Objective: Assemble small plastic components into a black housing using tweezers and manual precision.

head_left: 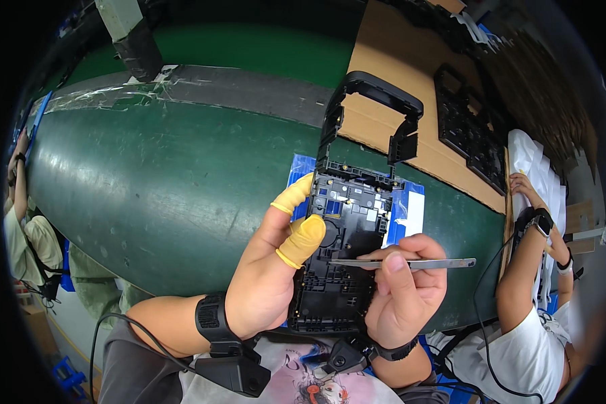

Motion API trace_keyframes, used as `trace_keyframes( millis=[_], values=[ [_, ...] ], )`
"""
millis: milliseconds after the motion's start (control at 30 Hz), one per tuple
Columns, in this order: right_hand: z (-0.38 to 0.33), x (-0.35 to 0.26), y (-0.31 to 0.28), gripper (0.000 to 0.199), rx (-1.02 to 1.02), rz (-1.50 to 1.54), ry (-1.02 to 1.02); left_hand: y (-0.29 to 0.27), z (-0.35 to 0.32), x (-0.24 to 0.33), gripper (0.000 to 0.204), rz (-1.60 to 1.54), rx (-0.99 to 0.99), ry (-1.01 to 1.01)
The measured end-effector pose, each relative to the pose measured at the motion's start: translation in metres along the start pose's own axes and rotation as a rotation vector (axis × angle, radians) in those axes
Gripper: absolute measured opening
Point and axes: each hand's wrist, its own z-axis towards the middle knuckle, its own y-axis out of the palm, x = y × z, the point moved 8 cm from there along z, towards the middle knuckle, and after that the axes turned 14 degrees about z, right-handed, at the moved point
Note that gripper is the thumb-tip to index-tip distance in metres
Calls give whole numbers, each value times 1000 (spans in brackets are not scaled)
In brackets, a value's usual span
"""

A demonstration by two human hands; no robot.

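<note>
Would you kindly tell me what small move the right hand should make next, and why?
Perhaps the right hand should briefly steady the tweezers before pressing: their tips lie over the inner face of the black frame, which the left hand grips at one side, and whether they touch that face is unclear.

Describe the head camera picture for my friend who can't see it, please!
A person's left hand, with yellow covers on thumb and finger, holds a black plastic frame while the right hand holds metal tweezers over it. Beneath is a green table, with brown cardboard at upper right.
</note>
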Motion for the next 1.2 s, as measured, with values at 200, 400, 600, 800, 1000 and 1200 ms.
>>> trace_keyframes(
  millis=[200,400,600,800,1000,1200],
  values=[
    [-3,4,1,21,-69,132,57,-2,-2,-2,44,7,24,-16],
    [-3,2,0,22,17,-3,20,0,-2,-1,44,6,11,-15],
    [-5,0,0,22,4,-55,2,0,-2,-1,50,50,-2,-11],
    [-9,-28,-42,22,154,78,-163,0,-3,1,55,22,-21,-71],
    [-26,-59,-111,19,308,-172,-281,-2,2,8,67,202,-27,-126],
    [-48,-53,-168,20,413,-95,-311,-3,103,65,35,366,-109,25]
  ],
)
